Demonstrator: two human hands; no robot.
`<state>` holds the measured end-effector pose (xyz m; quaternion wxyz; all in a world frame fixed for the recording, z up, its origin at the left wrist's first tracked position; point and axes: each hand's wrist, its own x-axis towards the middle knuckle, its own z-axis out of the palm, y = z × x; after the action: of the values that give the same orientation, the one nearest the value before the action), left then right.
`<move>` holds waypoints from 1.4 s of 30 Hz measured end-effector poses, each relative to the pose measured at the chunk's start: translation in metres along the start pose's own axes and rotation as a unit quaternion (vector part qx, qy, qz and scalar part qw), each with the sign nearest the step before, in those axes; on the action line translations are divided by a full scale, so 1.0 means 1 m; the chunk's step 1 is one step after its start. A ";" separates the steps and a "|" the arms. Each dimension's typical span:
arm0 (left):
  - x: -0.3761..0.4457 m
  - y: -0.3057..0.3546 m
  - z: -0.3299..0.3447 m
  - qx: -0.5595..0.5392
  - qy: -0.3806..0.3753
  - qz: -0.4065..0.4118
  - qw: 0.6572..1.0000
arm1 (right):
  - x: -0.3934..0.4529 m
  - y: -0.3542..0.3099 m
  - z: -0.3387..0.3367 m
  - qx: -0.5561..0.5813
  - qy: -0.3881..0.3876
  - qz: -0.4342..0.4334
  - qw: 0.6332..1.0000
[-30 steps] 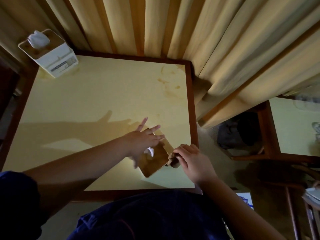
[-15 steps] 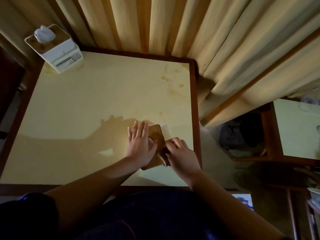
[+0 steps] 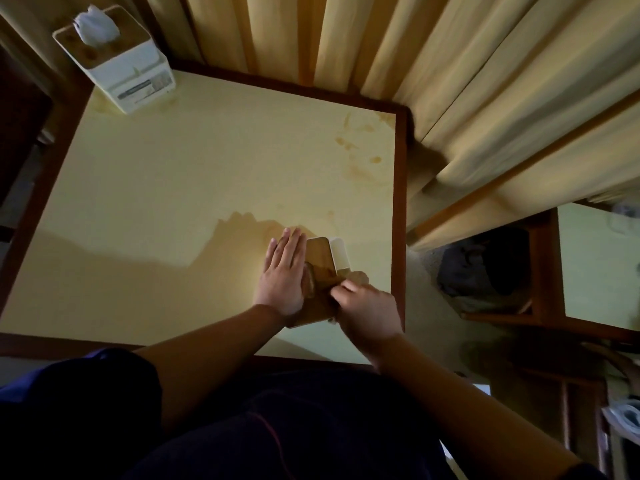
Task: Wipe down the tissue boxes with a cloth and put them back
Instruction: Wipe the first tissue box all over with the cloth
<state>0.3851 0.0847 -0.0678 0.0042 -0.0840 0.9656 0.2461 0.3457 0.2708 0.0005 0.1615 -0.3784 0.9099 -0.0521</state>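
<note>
Pressing flat — left hand (image 3: 284, 276), fingers straight, on near tissue box (image 3: 320, 268), lower right of bench (image 3: 194, 188) | right hand (image 3: 369, 311) clenching brown cloth (image 3: 358, 277) at box's side | second tissue box (image 3: 116, 62) — upper left.

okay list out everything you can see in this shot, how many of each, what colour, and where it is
near tissue box: one, white with wood-brown top, near right part of the table, under both hands
far tissue box: one, white, wooden top, white tissue sticking up, far left corner
cloth: one, brownish, at the near box's right side, gripped
table: one, pale yellow top, dark brown rim, stains near far right corner
curtain: one, cream, behind the table
second table: one, pale top, right edge
left hand: flat against near box
right hand: grips cloth
</note>
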 end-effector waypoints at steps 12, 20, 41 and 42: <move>-0.003 0.008 0.005 0.014 0.074 -0.035 0.997 | 0.096 -0.013 -0.044 -0.053 0.004 0.055 0.997; 0.000 0.001 0.010 0.038 0.074 -0.028 0.996 | 0.024 -0.005 -0.022 -0.021 -0.026 0.009 0.999; -0.002 0.004 0.009 0.045 0.104 0.001 0.994 | 0.093 -0.017 -0.049 -0.043 -0.019 0.068 0.997; -0.002 0.005 0.008 0.042 0.102 -0.001 0.994 | 0.090 -0.016 -0.046 -0.031 -0.015 0.069 0.997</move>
<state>0.3857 0.0930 -0.0725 -0.0908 -0.1090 0.9704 0.1954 0.2815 0.1943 0.0243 0.1667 -0.3202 0.9325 -0.0064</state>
